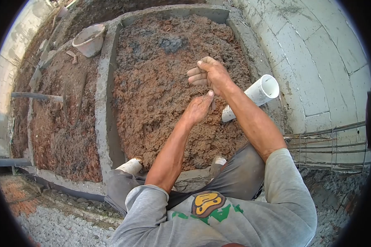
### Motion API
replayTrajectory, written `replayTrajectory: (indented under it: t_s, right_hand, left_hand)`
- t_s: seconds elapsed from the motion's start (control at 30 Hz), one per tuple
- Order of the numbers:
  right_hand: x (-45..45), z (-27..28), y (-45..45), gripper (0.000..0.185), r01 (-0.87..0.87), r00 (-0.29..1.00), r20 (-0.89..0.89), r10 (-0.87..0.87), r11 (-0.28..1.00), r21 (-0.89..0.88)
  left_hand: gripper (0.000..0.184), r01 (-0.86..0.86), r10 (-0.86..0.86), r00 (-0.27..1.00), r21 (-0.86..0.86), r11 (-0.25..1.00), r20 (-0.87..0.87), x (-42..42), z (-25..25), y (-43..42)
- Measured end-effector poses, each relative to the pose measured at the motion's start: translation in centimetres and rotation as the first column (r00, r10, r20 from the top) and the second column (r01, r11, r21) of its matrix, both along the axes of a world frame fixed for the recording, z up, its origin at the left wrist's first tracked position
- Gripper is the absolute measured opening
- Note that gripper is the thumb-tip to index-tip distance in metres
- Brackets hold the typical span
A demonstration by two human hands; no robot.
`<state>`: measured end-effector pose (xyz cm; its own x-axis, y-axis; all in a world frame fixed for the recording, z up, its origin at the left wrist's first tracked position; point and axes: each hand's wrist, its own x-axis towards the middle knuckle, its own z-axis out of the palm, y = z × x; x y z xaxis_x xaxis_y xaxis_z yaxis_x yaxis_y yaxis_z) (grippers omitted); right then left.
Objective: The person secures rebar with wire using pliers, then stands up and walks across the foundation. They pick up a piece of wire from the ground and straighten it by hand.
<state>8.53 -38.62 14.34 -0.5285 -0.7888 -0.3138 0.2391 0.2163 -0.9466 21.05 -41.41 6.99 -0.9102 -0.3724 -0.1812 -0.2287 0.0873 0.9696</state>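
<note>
My right hand [208,74] is raised over the brown soil, its fingers curled and thumb bent in. From near its fingertips a thin strand, which looks like string [189,39], runs away toward the far end of the soil bed. Just below and nearer to me, my left hand [199,108] is closed in a pinch, its thumb pointing up close to the right wrist. Fine strands show by the left thumb; what the fingers hold is mostly hidden. A white plastic pipe [255,94] stands tilted out of the soil, beside my right forearm.
Concrete beams [105,90] frame the soil bed [160,82]. A dirty bucket [89,40] stands on the left, near a grey pipe [37,96] and a loop of hose or cable [76,119]. Steel rebar [329,144] juts out at right, below a block wall [317,57].
</note>
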Motion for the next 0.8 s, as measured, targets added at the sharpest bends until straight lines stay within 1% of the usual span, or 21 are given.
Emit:
replayTrajectory:
  t_s: [0.07, 0.1, 0.17, 0.3, 0.37, 0.4, 0.43, 0.47, 0.6, 0.67, 0.7, 0.77, 0.8]
  right_hand:
    - [-0.5, -0.4, 0.1, 0.017, 0.007, 0.997, 0.072, -0.002, 0.997, -0.074]
    - [-0.4, -0.3, 0.0, 0.017, 0.007, 0.997, 0.071, -0.002, 0.997, -0.073]
    - [-0.2, -0.2, 0.1, 0.016, -0.014, 0.998, 0.065, 0.018, 0.998, -0.064]
    - [-0.2, -0.2, 0.1, 0.016, -0.041, 0.997, 0.069, 0.044, 0.998, -0.051]
    - [-0.1, -0.2, -0.1, 0.015, 0.004, 1.0, 0.013, -0.003, 0.999, -0.048]
    - [-0.1, -0.2, 0.0, 0.015, 0.004, 1.0, 0.013, -0.003, 0.999, -0.048]
    - [-0.1, -0.2, 0.0, 0.015, -0.01, 1.0, 0.007, 0.011, 0.999, -0.042]
    - [-0.1, -0.3, 0.0, 0.015, -0.025, 1.0, 0.002, 0.025, 0.999, -0.035]
    - [-0.3, -0.6, -0.2, 0.015, -0.093, 0.995, 0.032, 0.095, 0.995, -0.04]
    - [-0.2, -0.7, -0.3, 0.016, -0.101, 0.994, -0.036, 0.1, 0.994, -0.027]
    - [-0.1, -0.5, -0.3, 0.016, -0.102, 0.994, -0.035, 0.101, 0.994, -0.027]
    - [0.2, -0.1, -0.2, 0.017, -0.107, 0.989, -0.103, 0.11, 0.994, 0.034]
    - [0.2, -0.5, -0.2, 0.017, -0.106, 0.989, -0.1, 0.109, 0.994, 0.033]
  left_hand:
    - [0.079, 0.066, -0.066, 0.991, 0.005, 0.998, 0.113, 0.3, 1.0, -0.3]
    - [0.079, 0.066, -0.066, 0.992, 0.006, 0.998, 0.112, 0.3, 0.9, -0.4]
    - [0.083, 0.106, -0.1, 0.987, -0.046, 0.993, 0.122, 0.4, 0.6, -0.6]
    - [0.08, 0.144, -0.14, 0.976, -0.016, 0.989, 0.167, 0.6, 1.0, -0.8]
    - [0.072, 0.033, -0.02, 0.998, 0.223, 0.974, -0.058, 0.4, 0.2, -0.3]
    - [0.072, 0.033, -0.021, 0.998, 0.223, 0.974, -0.058, 0.4, 0.6, -0.1]
    - [0.067, 0.014, 0.024, 0.995, 0.383, 0.924, -0.095, 0.4, 1.0, 0.0]
    - [0.063, 0.002, 0.075, 0.99, 0.532, 0.847, -0.122, 0.4, 1.3, 0.1]
    - [0.058, 0.01, 0.087, 0.986, 0.58, 0.814, -0.139, 0.1, 0.8, -0.3]
    - [0.058, 0.006, 0.056, 0.993, 0.526, 0.85, -0.101, 0.2, 0.9, -0.5]
    - [0.058, 0.005, 0.056, 0.993, 0.526, 0.85, -0.1, 0.2, 0.8, -0.4]
    - [0.059, -0.068, 0.095, 0.995, 0.471, 0.879, -0.035, -0.1, 0.4, -0.2]
    - [0.059, -0.069, 0.095, 0.995, 0.471, 0.88, -0.032, -0.2, 0.0, -0.1]
